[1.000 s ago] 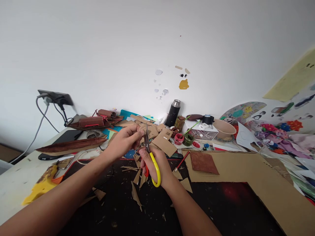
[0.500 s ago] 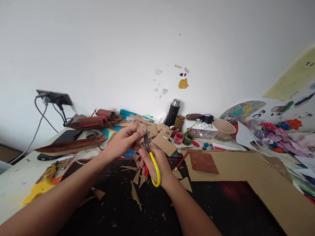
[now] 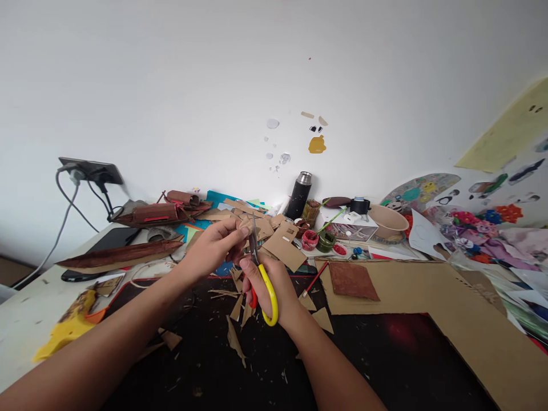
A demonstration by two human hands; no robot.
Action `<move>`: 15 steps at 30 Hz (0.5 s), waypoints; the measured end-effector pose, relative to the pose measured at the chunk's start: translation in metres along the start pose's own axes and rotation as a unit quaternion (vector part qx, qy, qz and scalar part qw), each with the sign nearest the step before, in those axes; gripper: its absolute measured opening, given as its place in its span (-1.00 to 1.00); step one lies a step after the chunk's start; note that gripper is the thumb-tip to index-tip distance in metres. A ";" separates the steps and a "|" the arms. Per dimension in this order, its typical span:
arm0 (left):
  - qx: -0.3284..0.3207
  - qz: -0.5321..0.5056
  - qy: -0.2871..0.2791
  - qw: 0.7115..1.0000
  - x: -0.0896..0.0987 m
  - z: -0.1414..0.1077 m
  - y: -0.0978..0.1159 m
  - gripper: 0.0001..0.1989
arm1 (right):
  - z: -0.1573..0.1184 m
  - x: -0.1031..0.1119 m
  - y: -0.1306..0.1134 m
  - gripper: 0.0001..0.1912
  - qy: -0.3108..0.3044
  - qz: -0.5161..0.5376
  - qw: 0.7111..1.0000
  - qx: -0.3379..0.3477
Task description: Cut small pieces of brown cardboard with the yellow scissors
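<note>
My right hand point(image 3: 272, 288) is closed round the yellow and red handles of a pair of scissors point(image 3: 269, 294), whose blades point up and away from me. My left hand point(image 3: 220, 245) pinches a small piece of cardboard point(image 3: 245, 224) right beside the blades; much of that piece is hidden by the fingers and blends with the pile behind. Below both hands, cardboard scraps point(image 3: 235, 339) lie scattered on a black mat point(image 3: 205, 365). Cut cardboard pieces point(image 3: 285, 245) are heaped just beyond the hands.
A yellow glue gun point(image 3: 68, 325) and brown painted cardboard boat shapes point(image 3: 145, 214) are at left. Behind stand a black flask point(image 3: 298, 197) and open paint jars point(image 3: 310, 240). To the right, a large cardboard sheet point(image 3: 402, 285) carries a brown painted square point(image 3: 353, 281).
The view has shifted very slightly. Both hands, the scissors and the pinched cardboard keep nearly the same position.
</note>
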State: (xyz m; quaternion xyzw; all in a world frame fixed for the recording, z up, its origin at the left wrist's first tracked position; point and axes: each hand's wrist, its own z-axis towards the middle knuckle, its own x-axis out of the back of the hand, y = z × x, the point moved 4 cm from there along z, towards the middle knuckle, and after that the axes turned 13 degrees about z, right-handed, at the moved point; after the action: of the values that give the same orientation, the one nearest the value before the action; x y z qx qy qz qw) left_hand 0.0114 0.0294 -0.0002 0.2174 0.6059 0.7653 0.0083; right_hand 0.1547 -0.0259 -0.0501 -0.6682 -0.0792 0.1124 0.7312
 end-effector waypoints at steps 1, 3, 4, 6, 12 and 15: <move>0.001 -0.002 0.000 1.000 0.000 0.000 0.000 -0.64 | 0.000 0.000 0.000 -0.51 -0.001 -0.004 1.000 0.001; 0.002 -0.006 -0.001 1.000 -0.001 0.000 -0.001 -0.64 | 0.000 0.000 -0.001 -0.52 -0.004 -0.009 1.000 0.003; 0.001 -0.007 -0.001 1.000 -0.001 0.000 -0.002 -0.64 | 0.000 0.000 -0.001 -0.52 -0.005 -0.010 1.000 0.003; 0.001 -0.011 -0.001 1.000 -0.002 0.001 -0.003 -0.65 | 0.000 0.000 -0.002 -0.53 -0.005 -0.009 1.000 0.001; 0.004 -0.015 -0.005 1.000 -0.003 0.001 -0.006 -0.66 | -0.001 0.001 -0.001 -0.56 0.000 -0.019 1.000 0.006; 0.003 -0.012 -0.004 1.000 -0.003 0.001 -0.006 -0.64 | -0.001 0.002 0.000 -0.58 0.008 -0.036 0.999 0.012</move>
State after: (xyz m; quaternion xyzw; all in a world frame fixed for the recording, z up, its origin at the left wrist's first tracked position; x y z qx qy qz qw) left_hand 0.0129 0.0307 -0.0065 0.2135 0.6106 0.7624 0.0190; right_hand 0.1574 -0.0265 -0.0503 -0.6571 -0.0964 0.0814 0.7432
